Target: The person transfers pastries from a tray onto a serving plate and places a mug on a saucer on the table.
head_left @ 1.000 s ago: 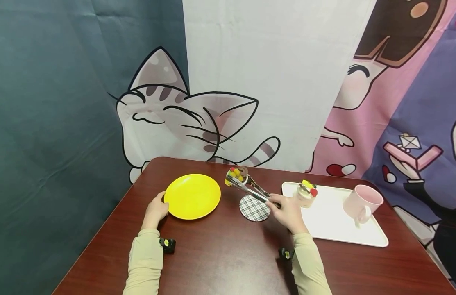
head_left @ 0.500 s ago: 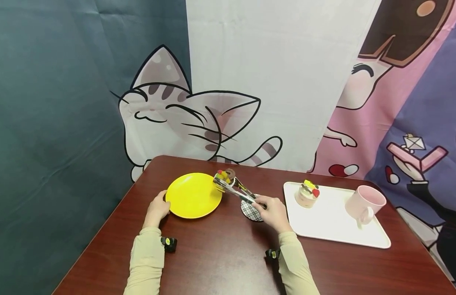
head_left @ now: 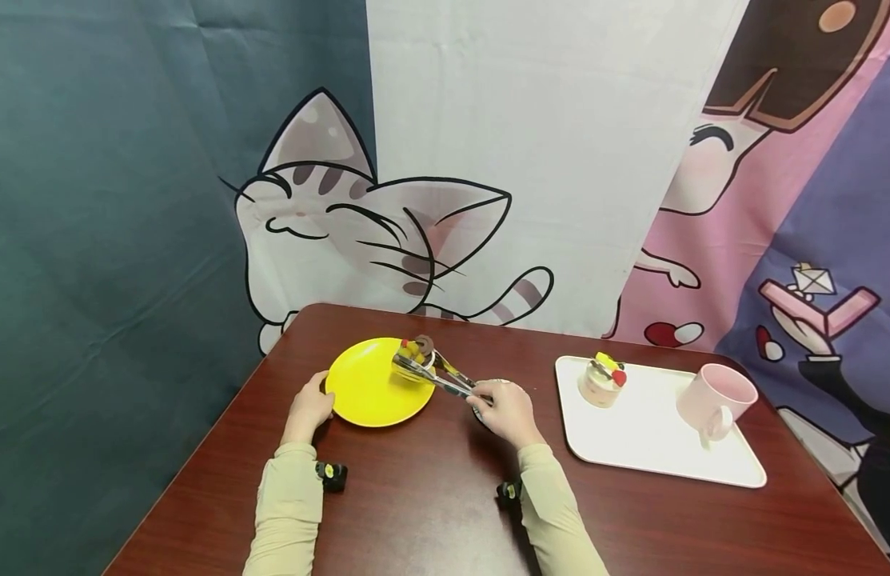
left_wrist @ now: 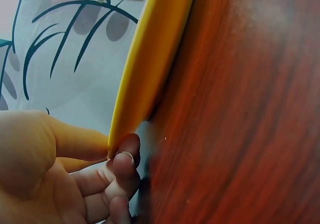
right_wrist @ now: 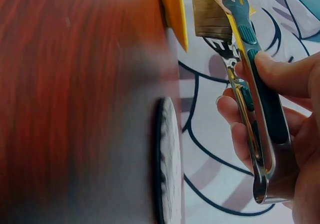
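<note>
My left hand (head_left: 309, 408) pinches the left rim of a round yellow plate (head_left: 367, 398); in the left wrist view the thumb lies over the rim and the fingers curl beneath it. My right hand (head_left: 508, 411) grips metal tongs (right_wrist: 270, 104) with dark green grips. Between the tongs' tips is a small dessert cup (right_wrist: 212, 19) with yellow fruit, a red piece and a brown ring on top. In the head view this cup overlaps the plate's right part; the right wrist view shows it apart from the plate, to the side.
A white tray (head_left: 632, 436) on the right bears another fruit-topped dessert cup (head_left: 601, 386) and a pink mug (head_left: 712, 402). Under my right hand lies a checked round coaster (right_wrist: 171, 164), mostly hidden in the head view. A printed cat curtain (head_left: 445, 120) hangs behind the table.
My right hand has carried the tongs and dessert cup leftward, from beside the plate to over its right part. My left hand has stayed at the plate's rim.
</note>
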Tool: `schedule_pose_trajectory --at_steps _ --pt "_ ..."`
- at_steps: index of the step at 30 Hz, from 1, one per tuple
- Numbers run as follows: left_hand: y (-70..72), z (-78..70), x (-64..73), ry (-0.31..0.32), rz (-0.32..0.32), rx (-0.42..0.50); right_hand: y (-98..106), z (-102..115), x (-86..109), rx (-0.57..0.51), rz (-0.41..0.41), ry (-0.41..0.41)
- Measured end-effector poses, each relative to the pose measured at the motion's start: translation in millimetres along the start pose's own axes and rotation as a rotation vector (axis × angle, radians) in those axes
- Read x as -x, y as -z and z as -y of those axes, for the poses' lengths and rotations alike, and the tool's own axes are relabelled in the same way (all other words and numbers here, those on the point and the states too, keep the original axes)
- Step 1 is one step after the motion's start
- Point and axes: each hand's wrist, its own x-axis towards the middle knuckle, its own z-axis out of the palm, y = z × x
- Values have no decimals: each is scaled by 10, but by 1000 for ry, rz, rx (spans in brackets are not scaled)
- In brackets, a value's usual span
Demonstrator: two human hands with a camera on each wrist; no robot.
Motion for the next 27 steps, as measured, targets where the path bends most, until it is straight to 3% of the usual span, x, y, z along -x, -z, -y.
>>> schedule_pose_trajectory --at_steps 17,27 --pt "-16 -8 17 21 9 28 -142 230 -263 72 120 139" --pt "-14 4 5 37 3 42 -163 306 -303 50 168 128"
